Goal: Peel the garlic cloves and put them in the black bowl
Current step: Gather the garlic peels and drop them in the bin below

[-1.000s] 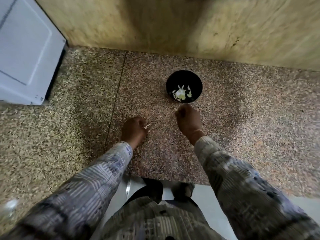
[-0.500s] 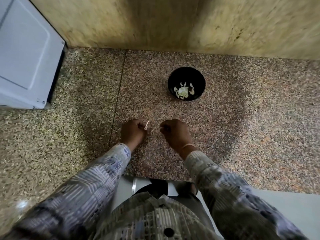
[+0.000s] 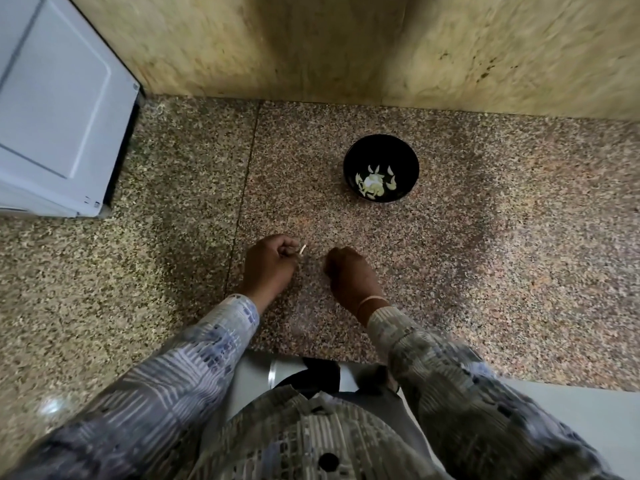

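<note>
Done: a fair pile of peeled cloves is already in the bowl, bunched toward its near-left side.
Left to do: can't spot any unpeeled garlic out on the surface, so my guess is it's near the end, or whatever's left is tucked in a hand.
Left hand: fingers curled in, pinching a thin pale sliver. Peel scrap or clove tip? Too small to call, tbh.
Sliver direction: long axis runs diagonally. The free end points away from the person and a bit right, roughly toward the bowl, and the other end is buried in the fingers.
Right hand: curled up near the left one, not touching it. Can't tell if anything's inside.
Where: both hands are low over the surface, with the bowl well beyond them, off to the right.
</note>
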Action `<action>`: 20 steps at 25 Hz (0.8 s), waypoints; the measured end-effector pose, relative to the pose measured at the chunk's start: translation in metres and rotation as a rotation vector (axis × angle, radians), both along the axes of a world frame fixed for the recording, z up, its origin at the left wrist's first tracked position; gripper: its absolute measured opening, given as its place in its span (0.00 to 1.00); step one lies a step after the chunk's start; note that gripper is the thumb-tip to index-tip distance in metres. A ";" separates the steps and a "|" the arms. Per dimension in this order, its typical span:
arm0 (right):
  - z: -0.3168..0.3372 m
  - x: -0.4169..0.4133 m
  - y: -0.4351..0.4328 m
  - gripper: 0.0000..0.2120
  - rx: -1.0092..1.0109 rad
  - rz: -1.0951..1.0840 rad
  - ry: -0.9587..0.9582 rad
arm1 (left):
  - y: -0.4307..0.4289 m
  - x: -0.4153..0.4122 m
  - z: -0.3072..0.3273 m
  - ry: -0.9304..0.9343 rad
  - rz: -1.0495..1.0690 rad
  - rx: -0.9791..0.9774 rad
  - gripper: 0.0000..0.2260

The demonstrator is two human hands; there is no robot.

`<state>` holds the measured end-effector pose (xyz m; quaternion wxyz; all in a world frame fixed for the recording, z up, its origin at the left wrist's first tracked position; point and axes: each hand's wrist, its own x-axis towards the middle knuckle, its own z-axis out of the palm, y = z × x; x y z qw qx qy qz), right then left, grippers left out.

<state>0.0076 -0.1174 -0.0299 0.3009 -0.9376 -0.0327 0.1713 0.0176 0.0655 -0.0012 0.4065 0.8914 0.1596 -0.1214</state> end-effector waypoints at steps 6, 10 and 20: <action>0.021 -0.022 -0.027 0.09 1.010 -1.011 0.434 | -0.069 -0.011 -0.007 0.201 -0.268 -0.144 0.10; 0.031 -0.024 -0.048 0.07 0.980 -1.005 0.445 | -0.097 -0.011 -0.010 0.069 -0.253 -0.107 0.07; 0.040 -0.028 -0.078 0.07 0.768 -0.661 0.350 | -0.089 0.001 -0.005 0.439 -0.179 -0.553 0.04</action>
